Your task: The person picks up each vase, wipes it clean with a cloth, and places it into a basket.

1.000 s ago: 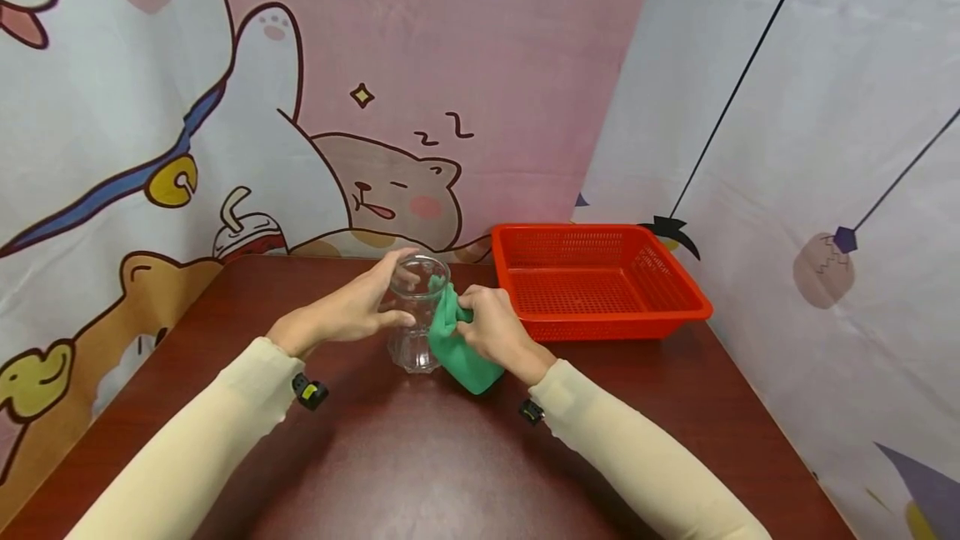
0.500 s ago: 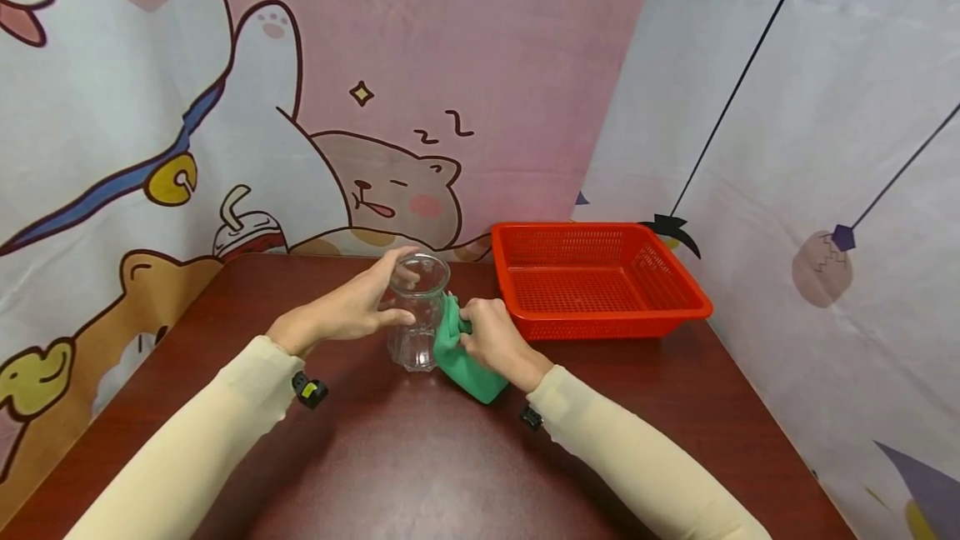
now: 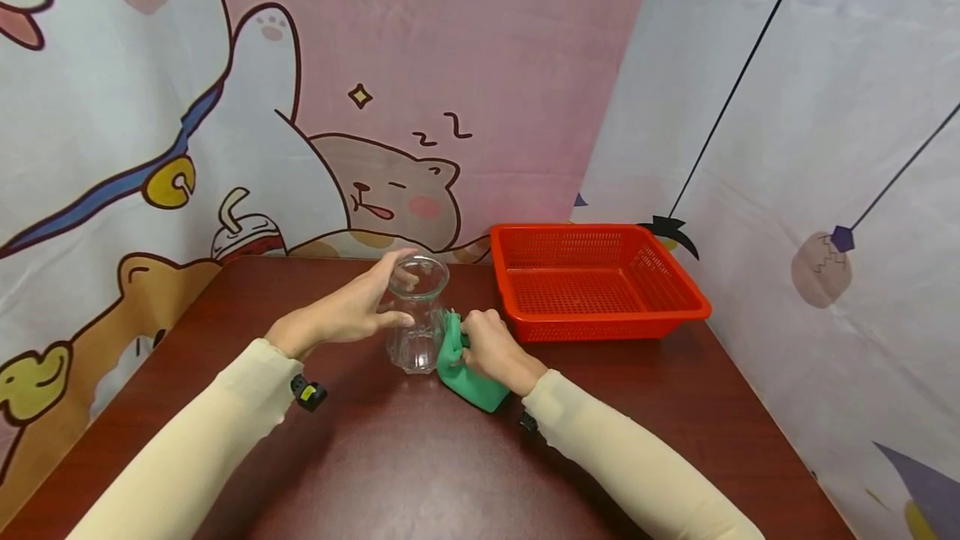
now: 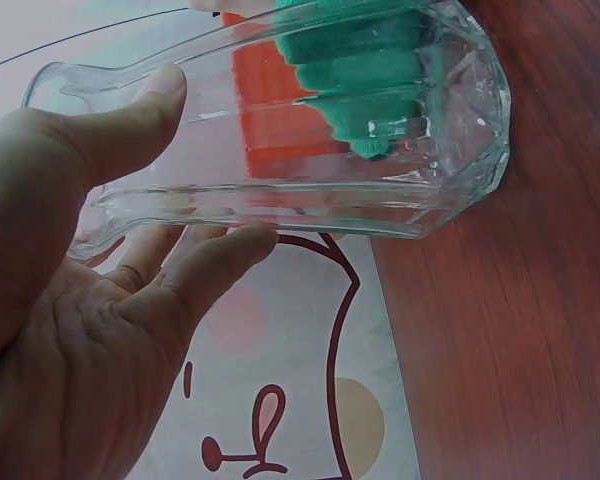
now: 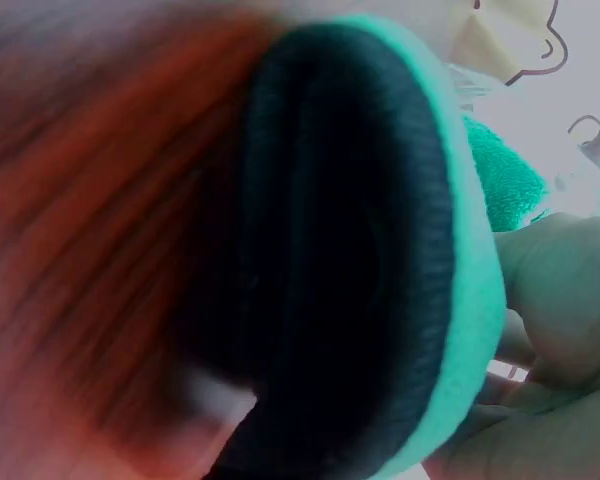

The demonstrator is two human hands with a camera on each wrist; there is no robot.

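Note:
A clear glass jar (image 3: 417, 315) stands upright on the dark red table (image 3: 420, 457). My left hand (image 3: 352, 307) grips its upper part, fingers and thumb curled round the neck; the left wrist view shows the same jar (image 4: 310, 150) in my left hand (image 4: 90, 300). My right hand (image 3: 491, 348) grips a green cloth (image 3: 468, 373) and presses it against the jar's lower right side. The green cloth (image 5: 460, 260) fills most of the right wrist view, blurred, with my right hand (image 5: 560, 330) at the right edge. Through the glass the green cloth (image 4: 365, 70) shows.
An orange-red plastic basket (image 3: 596, 280) sits on the table just right of my right hand, near the back. Fabric backdrops with cartoon prints hang behind and to both sides. The table's front half lies bare between my sleeves.
My right hand has slid the green cloth down the jar's right side, from near the rim to its base. The left hand and jar have stayed put.

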